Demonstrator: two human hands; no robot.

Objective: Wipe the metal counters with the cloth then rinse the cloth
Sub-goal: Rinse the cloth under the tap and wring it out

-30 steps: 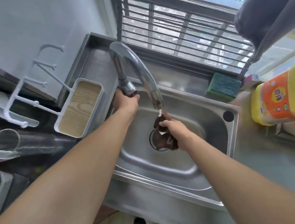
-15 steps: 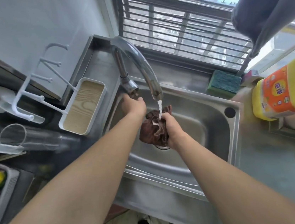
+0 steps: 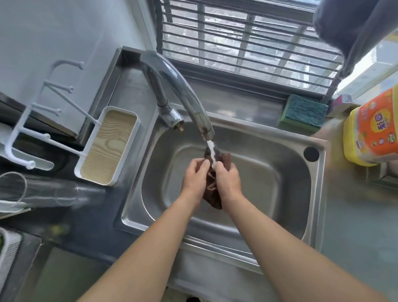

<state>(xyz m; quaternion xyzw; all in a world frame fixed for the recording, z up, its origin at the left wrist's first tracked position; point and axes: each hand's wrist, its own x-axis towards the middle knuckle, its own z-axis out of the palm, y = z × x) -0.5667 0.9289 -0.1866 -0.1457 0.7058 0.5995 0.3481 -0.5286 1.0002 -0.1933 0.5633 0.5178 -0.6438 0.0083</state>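
Nearest the viewer, two bare forearms are stretched out over the front rim of the steel sink [image 3: 317,181], which is taken here as the landmark. Over the middle of the basin, the brown cloth [image 3: 212,186] is bunched between both hands. The left hand [image 3: 194,179] is curled against the cloth's left side, with fingertips pinching its upper folds. The right hand [image 3: 228,181] is wrapped round the right side, and a loose tail of fabric is seen hanging below the wrist. How tightly either hand is squeezing cannot be told.

Just beyond the hands, a thin stream of water [image 3: 212,153] is being delivered onto the top of the cloth from the spout of the faucet [image 3: 181,95], which is rooted at the sink's back-left corner.

The rinsing step is judged to be under way. To do it well, the cloth should be kept directly under the stream, opened and refolded so that the inner layers are reached, then kneaded and wrung low in the basin so that splashes are contained. The tap should be shut off once the water runs clear.

Left of the sink a white rack tray [image 3: 108,147] is set. On the sink's back-right ledge a green sponge [image 3: 303,113] is lying, and to the right a yellow detergent bottle [image 3: 385,125] is standing.
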